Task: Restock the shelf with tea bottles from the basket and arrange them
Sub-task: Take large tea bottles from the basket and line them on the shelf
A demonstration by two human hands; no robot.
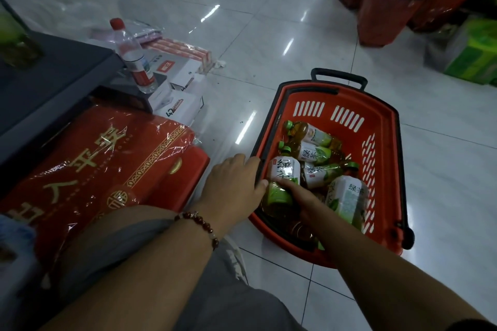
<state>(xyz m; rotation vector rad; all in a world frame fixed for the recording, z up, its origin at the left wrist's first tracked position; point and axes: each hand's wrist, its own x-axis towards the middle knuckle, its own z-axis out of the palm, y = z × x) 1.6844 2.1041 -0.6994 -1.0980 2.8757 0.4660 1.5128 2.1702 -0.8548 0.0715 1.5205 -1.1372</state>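
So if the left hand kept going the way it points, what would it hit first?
Probably the green tea bottle just inside the basket rim, the one the right hand grips. The left hand holds that rim, though depth is unclear.

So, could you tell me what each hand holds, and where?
Left hand grips the red basket by its rim; right hand grips a green tea bottle around its label.

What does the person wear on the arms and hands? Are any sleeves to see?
Both forearms are bare, with no gloves and no rings in view. The left hand has at its wrist a bracelet of round dark red beads with one pale bead. The right hand wears nothing; a dark edge at the frame's corner may be a sleeve.
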